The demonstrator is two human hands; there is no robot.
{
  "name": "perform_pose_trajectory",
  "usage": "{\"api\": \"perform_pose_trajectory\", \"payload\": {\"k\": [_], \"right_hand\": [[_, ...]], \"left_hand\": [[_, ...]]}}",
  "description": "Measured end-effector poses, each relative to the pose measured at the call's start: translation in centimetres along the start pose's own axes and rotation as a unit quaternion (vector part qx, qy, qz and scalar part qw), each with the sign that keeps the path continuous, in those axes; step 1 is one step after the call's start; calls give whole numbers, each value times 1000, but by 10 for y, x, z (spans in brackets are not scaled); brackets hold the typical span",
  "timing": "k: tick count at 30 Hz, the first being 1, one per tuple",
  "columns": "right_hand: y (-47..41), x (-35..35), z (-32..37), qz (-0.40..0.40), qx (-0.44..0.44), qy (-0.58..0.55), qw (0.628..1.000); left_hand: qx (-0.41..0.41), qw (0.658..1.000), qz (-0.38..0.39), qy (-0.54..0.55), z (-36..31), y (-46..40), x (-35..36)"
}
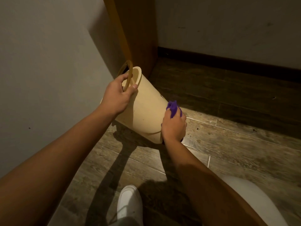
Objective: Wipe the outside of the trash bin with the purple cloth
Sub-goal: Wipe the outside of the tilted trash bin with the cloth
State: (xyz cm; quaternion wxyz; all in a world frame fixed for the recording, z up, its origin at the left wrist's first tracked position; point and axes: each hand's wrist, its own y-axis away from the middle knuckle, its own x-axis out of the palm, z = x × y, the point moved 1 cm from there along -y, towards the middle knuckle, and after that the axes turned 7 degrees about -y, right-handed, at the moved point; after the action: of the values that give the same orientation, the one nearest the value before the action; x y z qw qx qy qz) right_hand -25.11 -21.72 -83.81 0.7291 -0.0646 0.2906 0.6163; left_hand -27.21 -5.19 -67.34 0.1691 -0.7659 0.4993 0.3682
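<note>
While the trash bin [146, 110] is held tilted off the floor [228, 144], its mouth turned up and to the left toward the wall [48, 54], the following stand in view. Item: trash bin, cream plastic, tapered, with a loose tan rim ring [128, 74] standing up at its mouth; the base end points down and right, close above the floor, a tilt that likely serves to expose the lower side and base edge for wiping. Item: left hand [117, 95], grip closed over the bin's rim and the ring, thumb lying on the outer wall, fingers curled inside; it carries and steadies the bin. Item: purple cloth [173, 108], bunched, pressed to the bin's outer wall near the base. Item: right hand [174, 126], grip closed round the cloth, holding it against the bin; a purple corner shows below the wrist. Item: floor, wood-pattern planks, scattered dark specks. Item: wooden upright [138, 38] behind the bin, at the wall corner. Item: white shoe [129, 204], bottom centre. Stage, by judgement: wiping under way at the lower side; the remaining sides cannot be assessed.
</note>
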Motion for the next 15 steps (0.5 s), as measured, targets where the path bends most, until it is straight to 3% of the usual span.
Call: {"api": "perform_pose_trajectory", "payload": {"k": [5, 9, 11, 15], "right_hand": [[-8, 1, -28, 8, 101, -37, 994], [-8, -4, -54, 28, 300, -209, 930], [-2, -6, -63, 21, 292, -179, 939], [-18, -37, -22, -66, 130, -165, 975]], "left_hand": [[-4, 1000, -5, 10, 3, -2, -4], [-32, 999, -25, 26, 9, -3, -12], [-40, 998, -31, 22, 12, -3, -16], [-29, 1000, -3, 1, 11, -3, -20]]}}
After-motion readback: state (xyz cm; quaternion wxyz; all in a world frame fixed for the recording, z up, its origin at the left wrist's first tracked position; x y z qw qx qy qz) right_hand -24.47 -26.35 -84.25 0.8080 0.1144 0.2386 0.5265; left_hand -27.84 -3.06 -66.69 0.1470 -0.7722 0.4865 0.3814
